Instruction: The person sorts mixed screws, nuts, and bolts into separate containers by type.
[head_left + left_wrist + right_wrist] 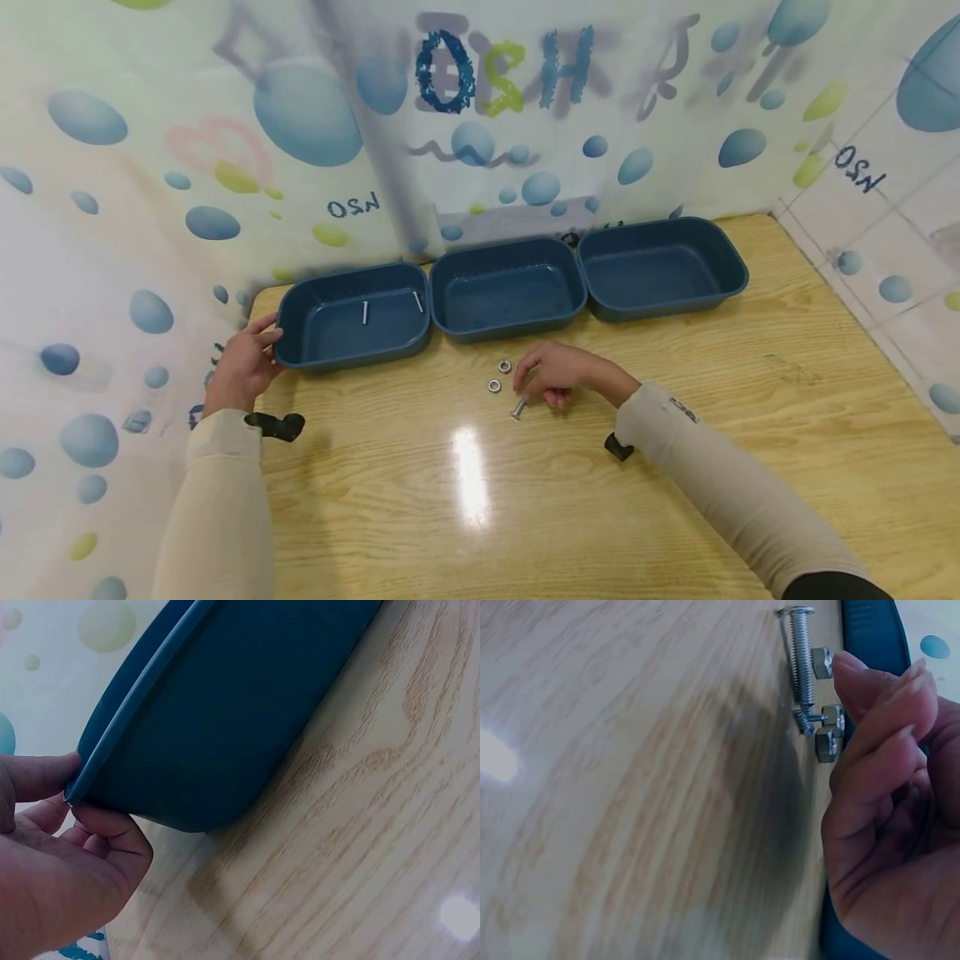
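Bolt [517, 409] lies on the table [600, 517] just beside the right grip [558, 369].

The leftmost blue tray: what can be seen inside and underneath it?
Inside the leftmost blue tray are two silver bolts: one about midway along, another near the end beside the middle tray. Its base hides whatever is underneath.

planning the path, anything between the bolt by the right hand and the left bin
Yes: a nut lies roughly in line between the bolt and the left bin, whose near wall also intervenes.
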`<act>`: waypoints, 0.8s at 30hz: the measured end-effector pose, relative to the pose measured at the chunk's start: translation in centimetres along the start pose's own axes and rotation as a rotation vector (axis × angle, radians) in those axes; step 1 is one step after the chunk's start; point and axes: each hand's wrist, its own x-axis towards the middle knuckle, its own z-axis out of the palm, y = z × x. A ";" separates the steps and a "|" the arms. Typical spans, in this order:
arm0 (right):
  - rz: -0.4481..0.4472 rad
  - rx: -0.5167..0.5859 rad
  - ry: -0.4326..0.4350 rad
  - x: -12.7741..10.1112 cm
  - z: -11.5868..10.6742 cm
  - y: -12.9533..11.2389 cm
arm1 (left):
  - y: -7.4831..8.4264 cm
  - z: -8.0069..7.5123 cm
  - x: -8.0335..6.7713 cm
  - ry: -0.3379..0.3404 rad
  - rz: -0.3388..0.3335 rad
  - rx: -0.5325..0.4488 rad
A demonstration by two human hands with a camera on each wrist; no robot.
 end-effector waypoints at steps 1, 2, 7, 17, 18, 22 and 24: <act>0.001 -0.003 -0.004 0.1 0.0 0.1 | 0.0 0.0 0.0 -0.001 -0.001 0.000; 0.006 -0.002 -0.007 0.1 0.0 0.3 | 0.0 0.0 0.0 -0.003 0.000 0.001; 0.005 0.008 -0.019 0.4 0.2 0.8 | 0.0 0.0 0.0 -0.006 0.003 -0.007; 0.018 0.034 -0.055 1.0 0.5 1.4 | 0.0 0.0 -0.1 -0.015 0.002 -0.012; 0.016 0.031 -0.054 1.0 0.5 1.4 | 0.0 0.0 0.0 -0.018 0.002 -0.013; 0.019 0.031 -0.059 1.1 0.5 1.5 | -0.1 -0.1 0.0 -0.027 0.004 -0.023; 0.018 0.030 -0.064 1.2 0.5 1.5 | -0.1 -0.1 0.0 -0.029 0.006 -0.025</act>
